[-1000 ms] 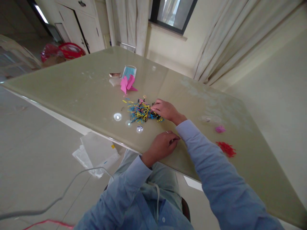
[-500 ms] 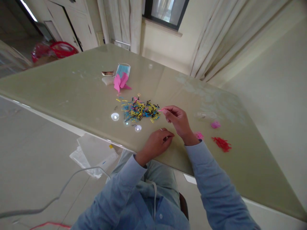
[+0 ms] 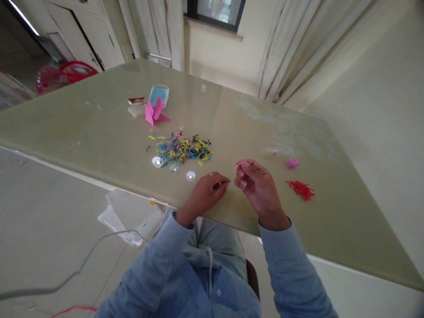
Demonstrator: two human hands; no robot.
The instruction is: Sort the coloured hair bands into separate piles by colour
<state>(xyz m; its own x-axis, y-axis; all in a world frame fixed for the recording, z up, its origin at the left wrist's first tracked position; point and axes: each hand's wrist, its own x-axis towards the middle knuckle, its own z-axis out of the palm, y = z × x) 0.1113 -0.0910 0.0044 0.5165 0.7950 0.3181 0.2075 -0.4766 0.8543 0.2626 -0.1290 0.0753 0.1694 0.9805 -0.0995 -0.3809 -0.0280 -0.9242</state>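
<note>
While the right grip (image 3: 260, 190) pinches a pink piece (image 3: 239, 164) above the worktop (image 3: 334, 221), the left grip (image 3: 205, 193) is pressed together, contents indeterminable, red pieces (image 3: 301, 190) lie grouped separately, and the multicoloured pile (image 3: 185, 149) is intermixed.

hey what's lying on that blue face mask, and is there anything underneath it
A pink piece overlaps the near end of the face mask. Whatever may be underneath the mask is covered and can't be seen.

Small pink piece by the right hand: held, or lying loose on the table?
Held. The pink piece shows at the pinched thumb and fingertips of the right hand, apart from the mixed pile.
</note>
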